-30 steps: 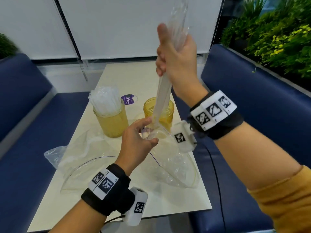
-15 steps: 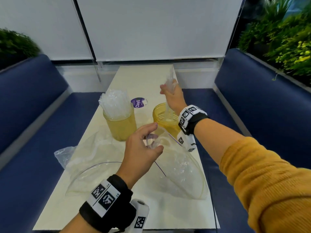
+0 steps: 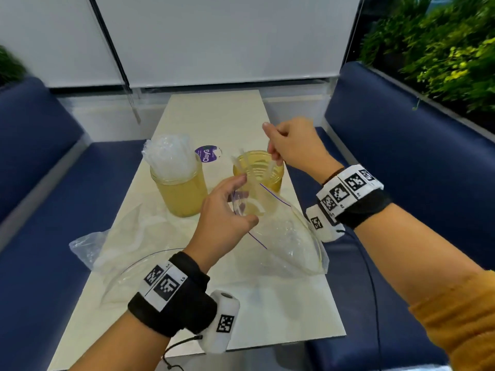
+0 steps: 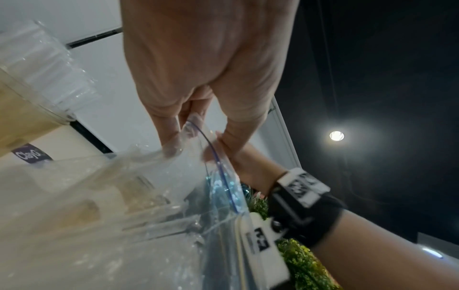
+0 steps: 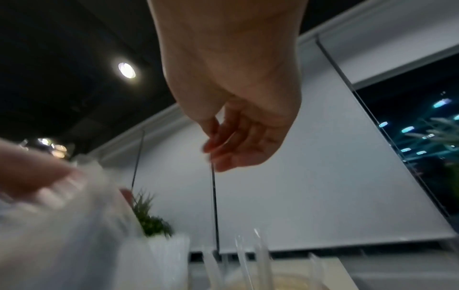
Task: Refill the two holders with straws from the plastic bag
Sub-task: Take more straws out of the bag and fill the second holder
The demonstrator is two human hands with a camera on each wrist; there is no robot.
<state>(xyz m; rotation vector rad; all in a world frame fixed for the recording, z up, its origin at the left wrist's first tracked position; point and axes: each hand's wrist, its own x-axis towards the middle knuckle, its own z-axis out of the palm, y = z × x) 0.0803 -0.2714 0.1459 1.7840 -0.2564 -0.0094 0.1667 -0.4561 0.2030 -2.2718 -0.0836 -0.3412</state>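
Two yellow holders stand on the pale table (image 3: pixel 241 303). The left holder (image 3: pixel 179 194) is packed with clear wrapped straws (image 3: pixel 168 153). The right holder (image 3: pixel 276 180) has a few straws (image 3: pixel 241 167) leaning inside. My right hand (image 3: pixel 278 153) hovers just above its rim, fingers loosely curled; the right wrist view shows this hand (image 5: pixel 223 149) holding nothing, the straws (image 5: pixel 261 253) below it. My left hand (image 3: pixel 235 207) pinches the mouth of the clear zip bag (image 3: pixel 284 236), which lies in front of the right holder. The left wrist view shows the fingers (image 4: pixel 171 141) gripping the bag's blue-lined edge (image 4: pixel 218 176).
A second crumpled clear bag (image 3: pixel 107 242) lies on the table's left side. A purple round sticker (image 3: pixel 207 153) sits between the holders. Blue benches (image 3: pixel 401 156) flank the narrow table, and plants (image 3: pixel 442 62) line the right.
My right hand came down from high above with a bundle of straws, lowered it into the right holder and let go. My left hand stayed on the bag's mouth.
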